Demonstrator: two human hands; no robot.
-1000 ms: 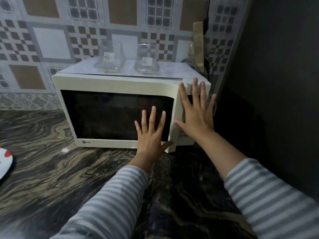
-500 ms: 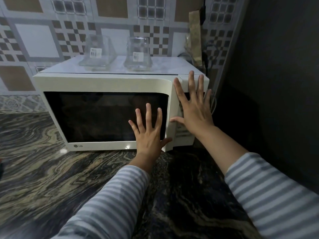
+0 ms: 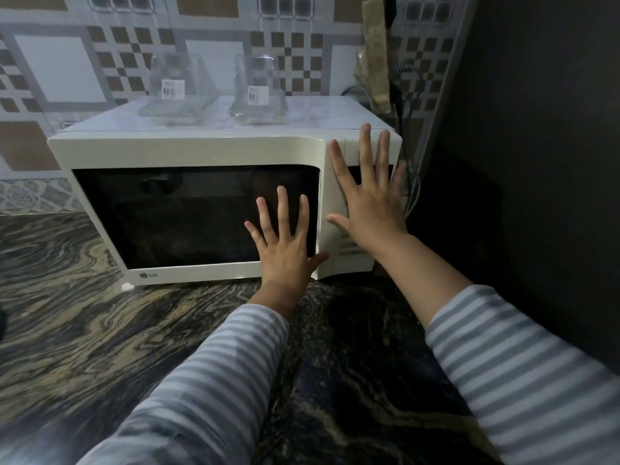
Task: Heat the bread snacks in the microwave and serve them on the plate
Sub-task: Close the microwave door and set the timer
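A cream microwave (image 3: 188,151) stands on the dark marbled counter (image 3: 67,323), its door closed and its dark window unlit. My left hand (image 3: 285,245) is spread flat over the lower right corner of the door, fingers apart, holding nothing. My right hand (image 3: 369,199) is spread over the control panel at the microwave's right end, also holding nothing. No bread snacks or plate show in this view; the inside of the microwave is too dark to read.
Two clear glass containers (image 3: 179,87) (image 3: 258,92) with labels stand upside down on the microwave's top. A dark wall (image 3: 536,162) closes in on the right, with cables (image 3: 407,193) hanging behind the microwave. Patterned tiles cover the back wall.
The view has swung right, so the plate edge at the far left has left the frame. Both hands stay spread on the microwave's front in the same places.
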